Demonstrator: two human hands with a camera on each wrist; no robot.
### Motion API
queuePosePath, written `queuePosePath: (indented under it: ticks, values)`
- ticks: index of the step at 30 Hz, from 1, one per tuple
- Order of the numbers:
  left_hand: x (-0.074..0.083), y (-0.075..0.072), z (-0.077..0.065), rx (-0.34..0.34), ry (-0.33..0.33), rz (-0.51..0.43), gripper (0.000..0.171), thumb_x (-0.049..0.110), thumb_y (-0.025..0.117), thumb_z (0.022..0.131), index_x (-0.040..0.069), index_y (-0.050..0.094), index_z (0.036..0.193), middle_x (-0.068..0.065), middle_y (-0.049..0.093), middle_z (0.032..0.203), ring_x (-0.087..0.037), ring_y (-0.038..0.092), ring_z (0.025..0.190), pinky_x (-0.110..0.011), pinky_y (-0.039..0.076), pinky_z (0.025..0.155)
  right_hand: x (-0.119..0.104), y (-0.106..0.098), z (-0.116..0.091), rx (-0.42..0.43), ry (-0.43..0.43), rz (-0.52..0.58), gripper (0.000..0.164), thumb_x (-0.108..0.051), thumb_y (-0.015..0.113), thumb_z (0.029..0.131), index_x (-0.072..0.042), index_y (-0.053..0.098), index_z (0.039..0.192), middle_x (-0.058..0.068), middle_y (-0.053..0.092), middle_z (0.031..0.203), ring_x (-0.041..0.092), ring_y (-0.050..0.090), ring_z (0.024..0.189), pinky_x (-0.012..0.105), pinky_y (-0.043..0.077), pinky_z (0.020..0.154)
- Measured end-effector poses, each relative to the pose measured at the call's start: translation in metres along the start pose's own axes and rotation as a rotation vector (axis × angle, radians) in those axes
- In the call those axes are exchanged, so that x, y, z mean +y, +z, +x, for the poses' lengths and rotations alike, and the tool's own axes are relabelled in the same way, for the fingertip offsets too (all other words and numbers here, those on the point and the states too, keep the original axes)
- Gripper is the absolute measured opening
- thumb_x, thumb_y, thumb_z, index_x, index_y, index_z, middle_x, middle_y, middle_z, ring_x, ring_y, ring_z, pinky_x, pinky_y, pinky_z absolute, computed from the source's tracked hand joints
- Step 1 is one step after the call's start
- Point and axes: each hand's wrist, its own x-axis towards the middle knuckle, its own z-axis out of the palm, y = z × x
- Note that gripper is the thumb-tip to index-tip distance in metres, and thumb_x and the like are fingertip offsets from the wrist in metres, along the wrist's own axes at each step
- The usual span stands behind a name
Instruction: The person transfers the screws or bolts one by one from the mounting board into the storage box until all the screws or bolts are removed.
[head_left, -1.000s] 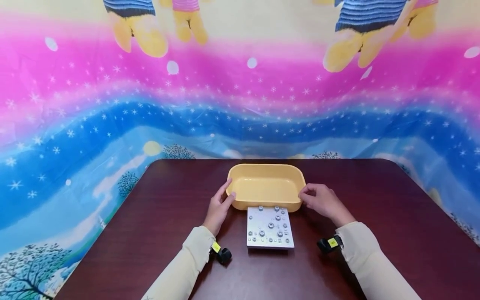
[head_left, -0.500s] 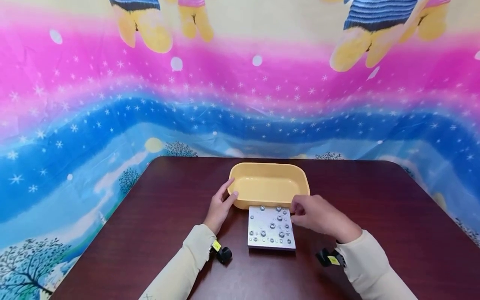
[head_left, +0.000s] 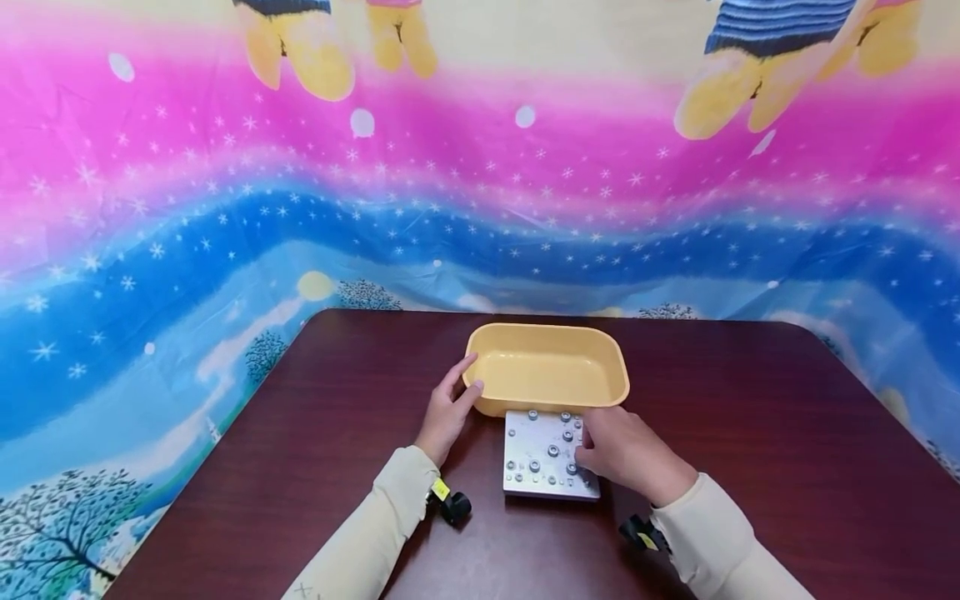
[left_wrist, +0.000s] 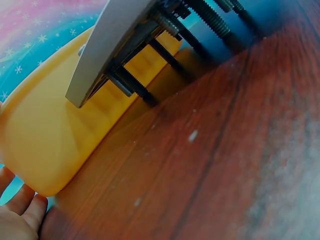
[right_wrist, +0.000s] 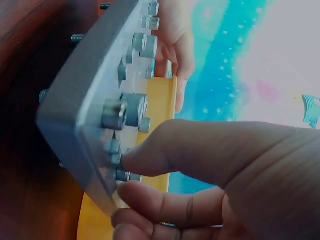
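Observation:
A silver metal plate (head_left: 525, 446) bears several socket-head screws of different sizes. Its front edge faces me, and its back edge meets a yellow plastic basin (head_left: 551, 379). My left hand (head_left: 441, 421) holds the basin's left end, thumb on the near corner and fingers along the side. At the plate's right side, my right hand (head_left: 633, 454) has thumb and index finger around a small screw (right_wrist: 121, 174), pinching its head in the right wrist view. Threaded screw shanks (left_wrist: 132, 82) stick out under the plate in the left wrist view. The right hand hides part of the plate's right edge.
Both stand on a dark red-brown wooden table (head_left: 360, 375). Behind it hangs a printed cloth (head_left: 480, 183) in pink and blue. A small black wrist camera (head_left: 453, 507) sits on the left wrist, another (head_left: 639, 533) on the right.
My right hand has left the basin's right end and moved left and nearer, onto the right side of the plate. The left hand stays at the basin. The view has shifted slightly.

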Motion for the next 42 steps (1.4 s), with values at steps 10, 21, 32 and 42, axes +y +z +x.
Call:
queuePosePath:
  ticks: [10,21,32,42]
  values:
    - [-0.002,0.001,0.005,-0.012,0.025,-0.004,0.052,0.021,0.059,0.097,0.018,0.044,0.147,-0.004,0.037,0.152,-0.023,0.037,0.137,-0.042,0.035,0.107,-0.004,0.003,0.004,0.036,0.053,-0.051,0.026,-0.012,0.072,0.075,-0.013,0.054,0.057,-0.002,0.048,0.051,0.013,0.044,0.046,0.027,0.034,0.044]
    - [-0.002,0.002,0.005,0.031,0.043,-0.013,0.045,0.018,0.054,0.099,0.018,0.048,0.144,0.000,0.041,0.149,-0.020,0.041,0.135,-0.037,0.035,0.108,-0.005,-0.006,0.005,0.094,0.002,-0.001,0.025,-0.009,0.069,0.073,-0.014,0.053,0.055,-0.003,0.044,0.052,0.012,0.041,0.047,0.025,0.032,0.044]
    - [0.027,0.003,-0.009,0.007,0.078,0.013,0.046,0.007,0.052,0.097,0.004,0.046,0.143,-0.013,0.029,0.155,-0.028,0.029,0.141,-0.043,0.027,0.112,0.012,-0.019,0.017,0.222,-0.143,0.155,0.014,-0.007,0.068,0.075,-0.013,0.055,0.074,-0.004,0.051,0.062,0.009,0.047,0.055,0.023,0.040,0.049]
    - [0.031,0.006,-0.020,-0.036,0.091,0.049,0.050,0.005,0.052,0.095,0.003,0.042,0.144,-0.017,0.021,0.157,-0.028,0.020,0.144,-0.045,0.021,0.114,0.052,-0.007,0.056,0.285,-0.185,0.337,0.006,-0.005,0.065,0.084,-0.011,0.062,0.086,-0.004,0.061,0.075,0.014,0.054,0.067,0.025,0.045,0.058]
